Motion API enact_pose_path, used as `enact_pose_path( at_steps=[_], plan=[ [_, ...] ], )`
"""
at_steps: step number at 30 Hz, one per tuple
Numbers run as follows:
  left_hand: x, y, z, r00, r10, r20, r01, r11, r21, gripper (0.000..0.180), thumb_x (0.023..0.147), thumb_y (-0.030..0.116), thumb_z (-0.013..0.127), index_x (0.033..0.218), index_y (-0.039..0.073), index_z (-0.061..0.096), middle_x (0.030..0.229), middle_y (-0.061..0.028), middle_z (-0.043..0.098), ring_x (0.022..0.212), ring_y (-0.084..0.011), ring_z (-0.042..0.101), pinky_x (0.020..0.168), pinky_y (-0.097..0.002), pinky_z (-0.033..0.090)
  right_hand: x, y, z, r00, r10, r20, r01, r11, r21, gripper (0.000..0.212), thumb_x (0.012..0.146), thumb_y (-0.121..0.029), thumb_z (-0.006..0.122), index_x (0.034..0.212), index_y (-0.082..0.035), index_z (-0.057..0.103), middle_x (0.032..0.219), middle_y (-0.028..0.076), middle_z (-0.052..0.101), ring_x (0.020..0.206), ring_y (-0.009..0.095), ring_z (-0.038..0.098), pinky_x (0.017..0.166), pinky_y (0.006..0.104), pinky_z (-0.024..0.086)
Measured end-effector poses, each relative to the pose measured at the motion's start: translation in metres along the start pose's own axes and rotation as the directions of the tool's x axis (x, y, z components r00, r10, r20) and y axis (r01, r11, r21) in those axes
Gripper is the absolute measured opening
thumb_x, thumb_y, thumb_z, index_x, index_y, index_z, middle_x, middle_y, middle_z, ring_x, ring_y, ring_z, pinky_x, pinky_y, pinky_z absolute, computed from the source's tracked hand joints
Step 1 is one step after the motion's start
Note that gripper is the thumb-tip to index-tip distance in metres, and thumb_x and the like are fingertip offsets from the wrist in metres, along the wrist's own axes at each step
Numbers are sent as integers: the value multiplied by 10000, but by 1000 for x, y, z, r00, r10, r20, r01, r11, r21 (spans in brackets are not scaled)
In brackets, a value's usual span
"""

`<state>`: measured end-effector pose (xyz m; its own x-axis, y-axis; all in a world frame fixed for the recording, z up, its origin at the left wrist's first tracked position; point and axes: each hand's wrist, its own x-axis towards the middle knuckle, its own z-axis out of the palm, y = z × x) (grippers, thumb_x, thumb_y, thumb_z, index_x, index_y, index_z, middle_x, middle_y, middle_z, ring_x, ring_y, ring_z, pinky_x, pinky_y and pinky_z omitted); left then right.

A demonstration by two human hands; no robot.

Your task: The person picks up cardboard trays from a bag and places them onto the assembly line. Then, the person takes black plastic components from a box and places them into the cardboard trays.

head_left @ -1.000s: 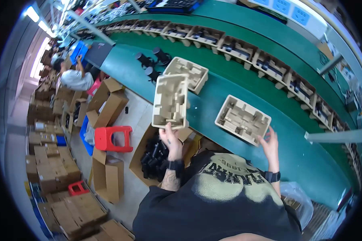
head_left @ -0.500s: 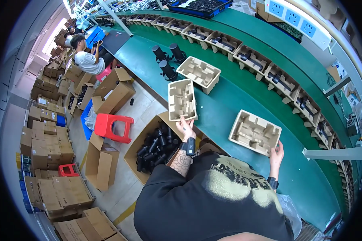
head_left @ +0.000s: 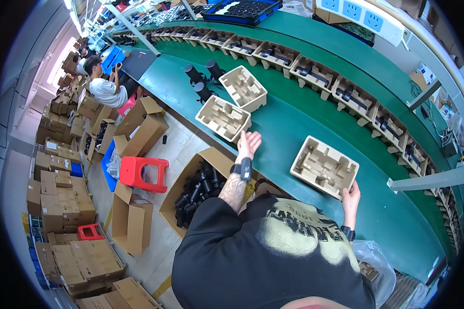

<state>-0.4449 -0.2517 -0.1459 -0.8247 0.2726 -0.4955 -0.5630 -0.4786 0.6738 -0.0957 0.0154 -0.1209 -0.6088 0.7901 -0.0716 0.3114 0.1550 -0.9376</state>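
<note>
Reaching forward over the green conveyor table [head_left: 294,123], the left hand [head_left: 247,144] is hovering open, fingers spread and palm showing, holding nothing. It is sitting just beside the near corner of a moulded pulp tray [head_left: 223,118] lying flat on the table edge; whether fingertips are touching the tray cannot be told. A second pulp tray [head_left: 243,87] is lying just behind the first, nearly touching it, with three dark cylindrical parts [head_left: 201,82] standing upright next to both.

The right hand [head_left: 351,194] is resting against the near edge of a third pulp tray [head_left: 324,167], fingers curled onto its rim, the tray lying flat and well apart from the other two. Both wrists are wearing dark bands.

Below the left forearm, an open cardboard box [head_left: 201,185] on the floor is holding many dark cylindrical pieces. A red plastic stool [head_left: 143,172] is standing just left of it, among more open cartons. Along the far side of the table a row of filled pulp trays [head_left: 314,74] is lining up. Another person [head_left: 104,85] is sitting at the far left end.
</note>
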Motion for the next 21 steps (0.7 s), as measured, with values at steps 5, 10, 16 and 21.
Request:
enact_pose_path(
  at_steps=[5, 10, 16, 21],
  plan=[
    [-84, -17, 63, 888, -74, 453, -314, 622, 717, 524, 884, 412, 594, 1259, 68, 466, 1222, -147, 553, 1044, -275, 582, 863, -402, 492, 21, 5, -24, 947, -6, 322, -39, 990, 133, 566, 769, 25, 524, 1332, -3, 471, 1200, 137, 598, 1083, 200, 584, 949, 303, 436],
    [-128, -42, 102, 747, -176, 641, -659, -70, 749, 407, 873, 350, 621, 1146, 52, 574, 1008, -103, 636, 906, -192, 620, 790, -334, 502, 75, -75, 7, 992, -123, -32, 127, 941, 314, 527, 843, -127, 640, 1341, -59, 479, 1288, 186, 517, 1183, 270, 510, 972, 365, 427],
    [-149, -30, 91, 684, -616, 390, -388, 146, 910, 301, 888, 303, 610, 959, 13, 652, 839, -89, 671, 778, -160, 642, 704, -286, 510, 20, -79, 4, 996, 64, 69, -20, 858, -513, 615, 810, -280, 699, 1319, -21, 472, 1154, 248, 538, 1012, 327, 576, 872, 387, 468],
    [-140, 7, 97, 481, -573, 664, -437, 500, 748, 210, 910, 210, 581, 893, 15, 659, 847, -48, 682, 774, -126, 635, 690, -271, 497, -45, -58, 13, 930, 350, 114, -340, 935, -98, 548, 816, -282, 683, 1271, -25, 518, 1074, 228, 556, 901, 257, 609, 745, 334, 513]
  ],
)
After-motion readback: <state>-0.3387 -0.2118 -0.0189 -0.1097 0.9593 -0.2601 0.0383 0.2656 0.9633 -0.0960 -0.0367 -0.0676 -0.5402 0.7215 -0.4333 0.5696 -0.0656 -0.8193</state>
